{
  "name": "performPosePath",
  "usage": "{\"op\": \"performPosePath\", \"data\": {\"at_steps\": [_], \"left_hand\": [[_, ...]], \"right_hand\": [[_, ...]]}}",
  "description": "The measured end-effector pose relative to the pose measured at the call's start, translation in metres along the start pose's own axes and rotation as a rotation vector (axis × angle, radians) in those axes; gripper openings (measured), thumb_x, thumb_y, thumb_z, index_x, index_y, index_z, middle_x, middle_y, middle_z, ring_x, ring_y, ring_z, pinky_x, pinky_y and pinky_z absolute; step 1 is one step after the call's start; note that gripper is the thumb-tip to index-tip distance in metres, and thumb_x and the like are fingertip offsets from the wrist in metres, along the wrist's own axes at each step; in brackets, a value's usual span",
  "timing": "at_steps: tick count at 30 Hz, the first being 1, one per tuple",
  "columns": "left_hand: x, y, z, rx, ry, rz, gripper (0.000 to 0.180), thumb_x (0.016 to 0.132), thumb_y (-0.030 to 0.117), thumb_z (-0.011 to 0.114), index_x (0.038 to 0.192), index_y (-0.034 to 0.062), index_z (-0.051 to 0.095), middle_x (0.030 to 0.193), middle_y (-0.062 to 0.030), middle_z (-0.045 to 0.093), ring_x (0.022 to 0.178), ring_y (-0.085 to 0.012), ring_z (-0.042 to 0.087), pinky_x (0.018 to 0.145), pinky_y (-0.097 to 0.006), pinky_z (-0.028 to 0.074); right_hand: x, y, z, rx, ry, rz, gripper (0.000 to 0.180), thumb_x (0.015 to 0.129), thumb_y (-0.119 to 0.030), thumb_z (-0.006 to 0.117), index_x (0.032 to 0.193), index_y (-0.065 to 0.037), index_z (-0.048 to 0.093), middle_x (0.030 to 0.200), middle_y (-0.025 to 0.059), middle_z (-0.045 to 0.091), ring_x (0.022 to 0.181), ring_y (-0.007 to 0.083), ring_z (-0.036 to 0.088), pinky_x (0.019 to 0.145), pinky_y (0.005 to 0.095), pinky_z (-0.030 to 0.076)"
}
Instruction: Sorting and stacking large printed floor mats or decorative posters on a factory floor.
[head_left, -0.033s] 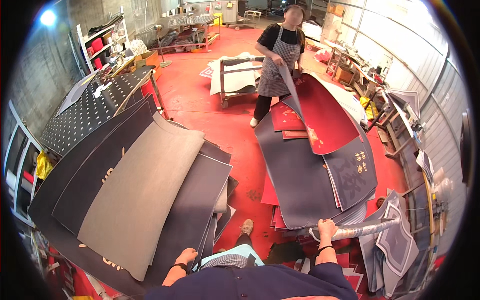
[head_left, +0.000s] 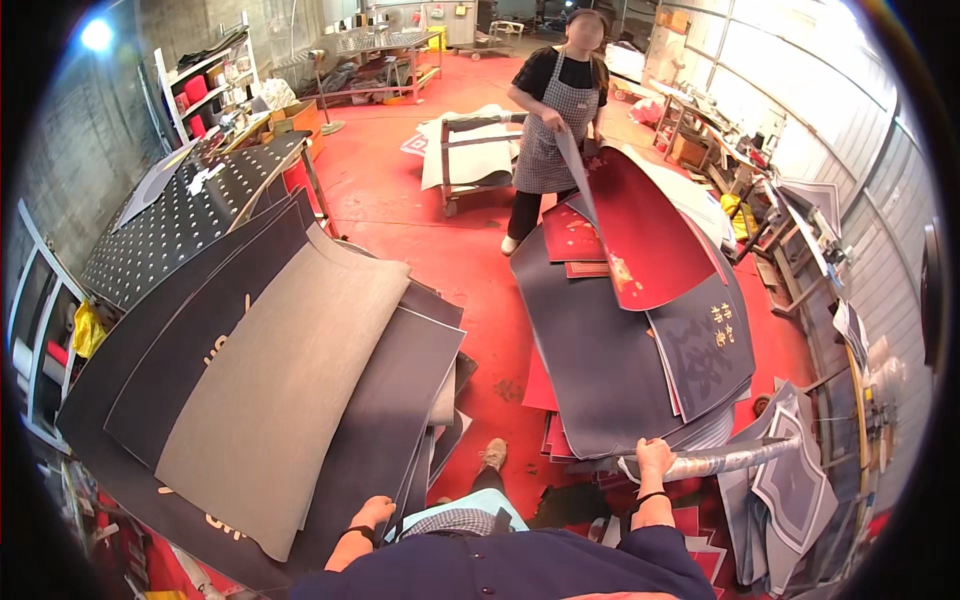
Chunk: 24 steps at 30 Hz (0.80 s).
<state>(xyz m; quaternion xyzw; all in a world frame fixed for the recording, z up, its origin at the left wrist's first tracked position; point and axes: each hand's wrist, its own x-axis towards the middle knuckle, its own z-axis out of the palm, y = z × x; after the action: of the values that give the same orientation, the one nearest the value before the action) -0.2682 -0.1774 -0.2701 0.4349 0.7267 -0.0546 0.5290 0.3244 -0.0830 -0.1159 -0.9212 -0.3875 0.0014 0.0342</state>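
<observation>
My right hand [head_left: 655, 459] is wrapped round a cart's push bar [head_left: 735, 460], which is covered in silvery wrapping. Beyond that bar lies a stack of dark grey mats [head_left: 590, 350], with gold characters on one at its right side. Low beside the left stack, my left hand [head_left: 374, 512] is closed, its fingers curled; whatever they hold, if anything, is hidden. On that stack, a beige-backed mat [head_left: 280, 370] lies face down across dark mats [head_left: 390, 390]. A co-worker [head_left: 555, 110] across the right stack lifts one edge of a red mat [head_left: 660, 235], which curves upward.
A black table dotted with shiny studs [head_left: 190, 220] stands at the left, near a white shelf rack [head_left: 205, 85]. A wheeled cart with pale mats [head_left: 470, 160] is farther back. Grey bordered mats [head_left: 790, 480] hang at the right, beside a cluttered bench along the wall.
The co-worker and the lifted red mat have shifted slightly to the left. My two hands stay where they were.
</observation>
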Motion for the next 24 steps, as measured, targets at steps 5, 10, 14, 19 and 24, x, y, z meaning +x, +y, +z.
{"op": "performPosePath", "data": {"at_steps": [5, 10, 14, 19, 24], "left_hand": [[-0.001, 0.001, 0.0, -0.013, -0.001, -0.004, 0.043, 0.077, 0.027, 0.051, 0.113, 0.0028, 0.053, 0.115, -0.0178, 0.053, 0.109, -0.0292, 0.049, 0.092, -0.036, 0.038], [-0.016, 0.02, -0.006, 0.031, 0.001, 0.001, 0.044, 0.078, 0.027, 0.051, 0.113, 0.0014, 0.053, 0.114, -0.0172, 0.053, 0.104, -0.0275, 0.053, 0.091, -0.035, 0.038], [-0.012, 0.016, -0.005, 0.012, -0.012, -0.03, 0.044, 0.078, 0.028, 0.051, 0.114, 0.0016, 0.052, 0.114, -0.0171, 0.054, 0.103, -0.0268, 0.054, 0.09, -0.034, 0.039], [0.002, 0.005, 0.002, 0.104, 0.009, 0.012, 0.044, 0.079, 0.03, 0.051, 0.115, 0.0052, 0.052, 0.116, -0.0161, 0.052, 0.105, -0.0272, 0.052, 0.092, -0.034, 0.038], [0.008, 0.0, 0.003, 0.134, 0.037, 0.071, 0.045, 0.078, 0.025, 0.05, 0.115, 0.0005, 0.051, 0.102, -0.0182, 0.059, 0.078, -0.022, 0.063, 0.077, -0.033, 0.046]], "right_hand": [[0.002, -0.001, 0.001, 0.011, -0.003, -0.012, 0.033, 0.072, -0.035, 0.049, 0.075, -0.007, 0.068, 0.079, 0.0119, 0.064, 0.079, 0.0264, 0.061, 0.081, 0.0398, 0.037], [0.001, 0.0, 0.002, -0.006, -0.004, -0.002, 0.034, 0.072, -0.035, 0.049, 0.075, -0.007, 0.068, 0.08, 0.0119, 0.065, 0.079, 0.0266, 0.061, 0.081, 0.04, 0.037], [0.0, -0.004, -0.003, -0.003, -0.005, -0.009, 0.033, 0.072, -0.035, 0.049, 0.075, -0.007, 0.068, 0.08, 0.0118, 0.065, 0.079, 0.0265, 0.061, 0.08, 0.0397, 0.037], [0.002, 0.0, 0.002, 0.005, 0.004, -0.005, 0.033, 0.072, -0.035, 0.05, 0.074, -0.008, 0.068, 0.078, 0.0116, 0.065, 0.078, 0.0265, 0.061, 0.08, 0.0393, 0.038], [0.002, 0.001, 0.002, -0.007, 0.004, 0.001, 0.032, 0.07, -0.035, 0.051, 0.073, -0.008, 0.068, 0.078, 0.0113, 0.065, 0.078, 0.0265, 0.061, 0.078, 0.0391, 0.04]]}}
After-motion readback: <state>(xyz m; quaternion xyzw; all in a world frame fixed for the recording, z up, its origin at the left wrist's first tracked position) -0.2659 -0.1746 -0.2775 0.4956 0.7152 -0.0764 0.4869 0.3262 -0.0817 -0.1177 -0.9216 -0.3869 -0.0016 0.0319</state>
